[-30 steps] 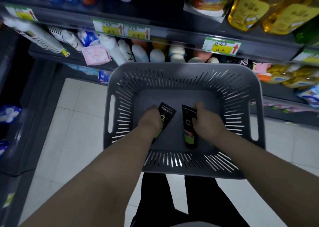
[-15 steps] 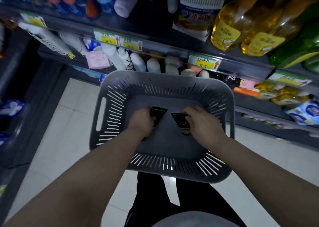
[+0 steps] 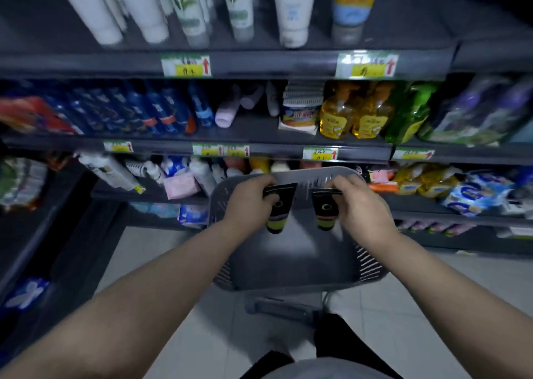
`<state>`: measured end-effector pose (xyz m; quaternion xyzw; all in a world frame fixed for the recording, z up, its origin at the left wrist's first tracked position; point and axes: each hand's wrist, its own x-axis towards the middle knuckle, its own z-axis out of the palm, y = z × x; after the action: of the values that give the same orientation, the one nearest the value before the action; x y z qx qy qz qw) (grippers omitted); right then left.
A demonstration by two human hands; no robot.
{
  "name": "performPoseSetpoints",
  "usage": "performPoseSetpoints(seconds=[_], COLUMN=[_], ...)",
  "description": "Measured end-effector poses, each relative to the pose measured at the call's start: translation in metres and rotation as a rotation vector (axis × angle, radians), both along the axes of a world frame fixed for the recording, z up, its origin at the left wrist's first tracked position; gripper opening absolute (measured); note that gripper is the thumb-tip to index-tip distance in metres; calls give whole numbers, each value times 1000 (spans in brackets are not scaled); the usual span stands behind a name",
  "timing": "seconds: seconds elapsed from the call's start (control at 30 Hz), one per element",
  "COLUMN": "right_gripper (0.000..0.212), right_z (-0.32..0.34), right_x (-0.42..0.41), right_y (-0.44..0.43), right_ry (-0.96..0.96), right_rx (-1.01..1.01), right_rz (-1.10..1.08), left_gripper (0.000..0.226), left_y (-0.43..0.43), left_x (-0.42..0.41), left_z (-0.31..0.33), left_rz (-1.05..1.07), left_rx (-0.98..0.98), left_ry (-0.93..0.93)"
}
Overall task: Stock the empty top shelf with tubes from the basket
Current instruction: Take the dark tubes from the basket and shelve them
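- Far left, on the middle shelf: a row of blue bottles stands behind the shelf edge.
- Upper shelf: white tubes stand cap-down, above a yellow price tag.
- Left hand: fingers curled, pinching the flat crimped end of the left tube, which hangs cap-down over the basket.
- Basket: grey with slotted walls, in front of the lower shelves and below both hands.
- Right tube: black with a green band near the cap, hanging cap-down just beside the left tube, not touching it.
- Right hand: fingers curled, pinching the right tube's crimped end.
- Right, middle shelf: yellow bottles beside a green bottle.
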<state>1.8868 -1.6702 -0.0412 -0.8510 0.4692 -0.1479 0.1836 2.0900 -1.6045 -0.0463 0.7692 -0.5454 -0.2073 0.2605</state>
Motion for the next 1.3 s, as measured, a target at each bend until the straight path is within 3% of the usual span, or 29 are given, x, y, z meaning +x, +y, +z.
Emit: performPoseSetpoints(seconds=[0.4,0.63,0.77,1.0,1.3], right_gripper=[32,31,32,31,24], right_z=[116,183,214,243,252], right_x=[-48,-78,-95,-108,-104], right_y=[20,-18,-48,-120,-203], right_ry=[-42,-42,-70,-109,-318], right_rx=[-322,-475,-463,-470,-296], right_rz=[-311,-419,-416,-333,-144], left_gripper=[14,11,12,13,17], left_y=[-37,-96,-145,-242,-322], left_x=[-47,-83,-105,-123,-124], left_z=[155,249,288,323,304], left_rz=[-317,-311,-299,-218,-166], left_rx=[-275,-447,-502,-421,-170], left_ry=[-145,-128,-230,-339,-454])
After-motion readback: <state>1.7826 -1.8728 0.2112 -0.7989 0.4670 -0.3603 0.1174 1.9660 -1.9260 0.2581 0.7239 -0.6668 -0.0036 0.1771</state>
